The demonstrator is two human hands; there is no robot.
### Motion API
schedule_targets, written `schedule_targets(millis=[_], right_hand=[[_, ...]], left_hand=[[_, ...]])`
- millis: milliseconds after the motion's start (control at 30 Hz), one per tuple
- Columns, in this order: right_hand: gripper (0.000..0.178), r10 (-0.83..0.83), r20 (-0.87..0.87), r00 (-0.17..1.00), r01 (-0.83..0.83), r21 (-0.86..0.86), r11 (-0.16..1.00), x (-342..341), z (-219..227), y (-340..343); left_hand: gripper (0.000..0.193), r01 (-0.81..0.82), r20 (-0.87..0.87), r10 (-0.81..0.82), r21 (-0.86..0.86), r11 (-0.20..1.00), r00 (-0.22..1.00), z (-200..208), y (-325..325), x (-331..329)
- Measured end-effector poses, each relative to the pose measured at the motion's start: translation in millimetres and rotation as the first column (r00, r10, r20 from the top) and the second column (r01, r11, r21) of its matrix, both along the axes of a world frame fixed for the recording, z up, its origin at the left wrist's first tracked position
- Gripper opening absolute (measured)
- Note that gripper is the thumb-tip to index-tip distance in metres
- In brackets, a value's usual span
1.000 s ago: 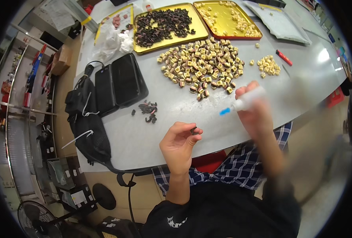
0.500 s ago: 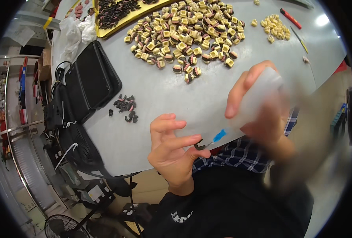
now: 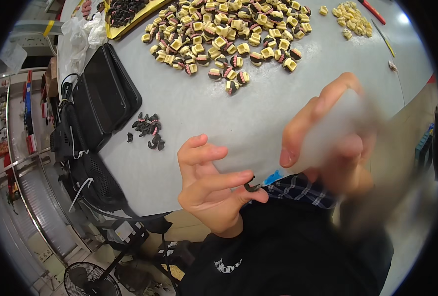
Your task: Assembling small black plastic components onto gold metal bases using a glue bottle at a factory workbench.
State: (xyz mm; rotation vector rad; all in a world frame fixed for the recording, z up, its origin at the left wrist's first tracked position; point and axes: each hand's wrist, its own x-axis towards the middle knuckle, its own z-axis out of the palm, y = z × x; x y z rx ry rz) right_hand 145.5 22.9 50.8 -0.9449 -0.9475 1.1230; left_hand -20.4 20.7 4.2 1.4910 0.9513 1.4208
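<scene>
Between thumb and index finger, my left hand [image 3: 209, 190] pinches a small black curved piece [image 3: 252, 186], its other fingers held apart from it. My right hand [image 3: 302, 126] is wrapped round a translucent white squeeze bottle [image 3: 330, 126], blurred near the camera. The bottle's blue needle tip [image 3: 273, 177] points down-left at the black piece; whether it touches cannot be made out. A little heap of black curved pieces [image 3: 146, 124], some with pink on them, lies on the table left of my left hand.
A large pile of cream blocks with black and pink parts [image 3: 228, 37] covers the table's far middle. Plain cream pieces [image 3: 352, 18] lie far right, near a red pen-like tool [image 3: 374, 12] and a thin tool [image 3: 384, 38]. A black case [image 3: 103, 98] and a yellow tray [image 3: 145, 17] stand left.
The bottle and my right hand have shifted slightly right, and the blue tip a little lower. My left hand still pinches the black piece. The view has shifted, moving the table things up.
</scene>
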Motion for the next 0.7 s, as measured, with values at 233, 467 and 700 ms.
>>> schedule_targets(millis=[233, 467, 700], right_hand=[[0.052, -0.022, -0.015, 1.0, 0.022, 0.028, 0.999, -2.9, -0.9, 0.5], [0.051, -0.026, -0.02, 0.999, 0.028, 0.062, 0.998, -1.9, -3.9, -1.4], [0.051, -0.019, -0.027, 0.999, 0.022, 0.114, 0.993, -0.9, -5.6, -3.6]], left_hand=[[0.034, 0.006, -0.013, -0.005, 0.021, 1.0, 1.0, -1.2, 1.6, 0.5], [0.034, -0.001, -0.047, 0.003, 0.038, 0.999, 0.999, -1.2, 0.9, 0.7], [0.035, -0.017, -0.051, 0.019, 0.048, 0.999, 0.999, -0.6, 1.8, 3.4]])
